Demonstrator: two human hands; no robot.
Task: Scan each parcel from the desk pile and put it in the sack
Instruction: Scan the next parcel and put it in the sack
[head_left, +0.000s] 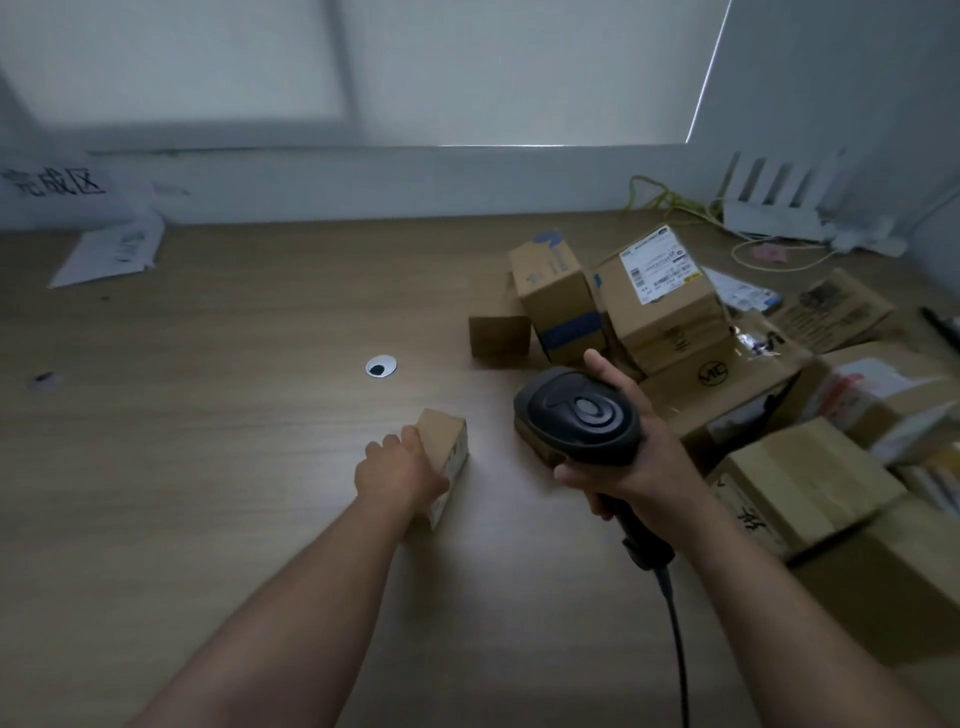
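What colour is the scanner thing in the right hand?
Black scanner, seen best in the head view.

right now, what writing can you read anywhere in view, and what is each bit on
"完成区": white sheet on the wall, far left.
"MC" in a circle: side of a cardboard box in the pile.
Shipping label on the top box: too small to read.
Handwriting on the near right box: illegible.
Label strip on the small parcel the left hand grips: blurred.
Papers at the desk's left: blurred.
Scanner in the right hand: none.
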